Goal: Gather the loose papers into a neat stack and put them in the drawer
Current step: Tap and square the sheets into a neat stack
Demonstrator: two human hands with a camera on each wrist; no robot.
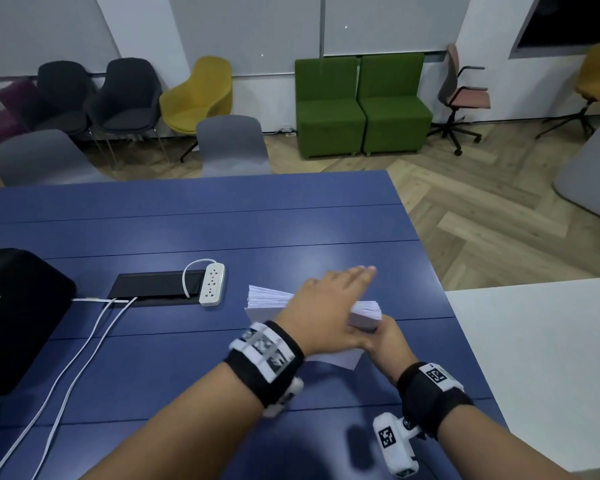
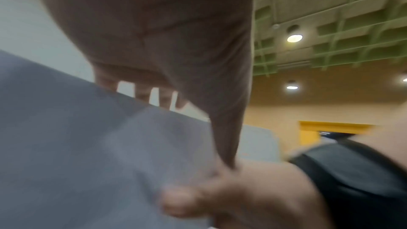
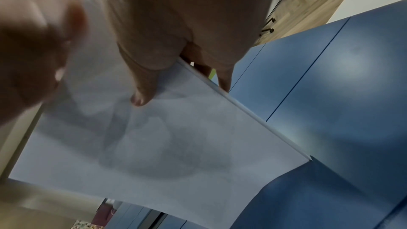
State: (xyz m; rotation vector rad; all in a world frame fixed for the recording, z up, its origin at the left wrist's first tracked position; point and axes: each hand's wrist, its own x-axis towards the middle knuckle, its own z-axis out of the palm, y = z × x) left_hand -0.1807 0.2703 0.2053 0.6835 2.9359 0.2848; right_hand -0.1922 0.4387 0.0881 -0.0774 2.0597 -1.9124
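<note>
Lying flat across the top of the stack of papers (image 1: 271, 298), the left hand (image 1: 326, 306) has its fingers straight and extended toward the far side of the blue desk (image 1: 222, 223). Palm contacts the top sheet; fingertips reach past the stack's far edge.

Right hand (image 1: 387, 339): at the near right corner of the stack, fingers curled around that corner, thumb on top of the paper in the right wrist view. The two hands overlap there, left over right.

Stack position: on the desk, right of centre, near the desk's right edge. The left side of the stack fans out, sheet edges visibly staggered. One sheet (image 1: 340, 359) sticks out from under the left wrist toward the near side, not aligned with the rest.

Left wrist view: blurred; the sheet surface fills the lower left, left hand's fingers seen beyond its edge.

Other items on desk: white power strip (image 1: 212, 284) to the left of the stack, beside a black cable hatch (image 1: 156, 285); white cables (image 1: 84, 337) run from there toward the near left; black bag (image 1: 18, 317) at the left edge. Both wrists carry black bands with printed markers.

Drawer: not seen in any view.
</note>
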